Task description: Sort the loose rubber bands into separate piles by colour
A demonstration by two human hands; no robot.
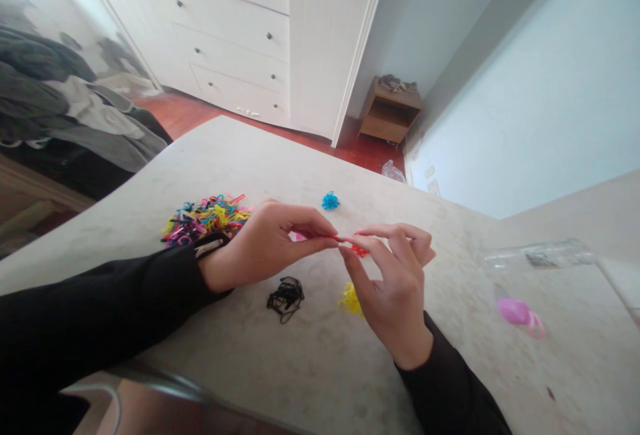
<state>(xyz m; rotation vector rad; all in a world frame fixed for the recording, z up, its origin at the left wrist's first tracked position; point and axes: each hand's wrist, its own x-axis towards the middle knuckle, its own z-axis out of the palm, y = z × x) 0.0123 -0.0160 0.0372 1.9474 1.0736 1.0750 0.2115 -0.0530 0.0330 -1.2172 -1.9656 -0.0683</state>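
My left hand (275, 241) and my right hand (395, 275) meet fingertip to fingertip above the table. Between the pinched thumbs and forefingers runs a thin red rubber band (342, 239), mostly covered by the fingers. Beyond my left wrist lies a mixed heap of coloured rubber bands (213, 218). Several sorted piles surround the hands: blue bands (331, 201) farther back, black bands (287, 299) nearer me, and yellow bands (351, 299) partly behind my right hand. Red bands (359, 250) and a bit of pink (299, 237) peek out from behind the fingers.
The pale table (320, 368) carries a clear plastic bag (545, 255) and a pink item (520, 313) at the right. Clothes (90, 115) are heaped beyond its left edge. A white cabinet (240, 41) and a small wooden stand (390, 115) are behind it.
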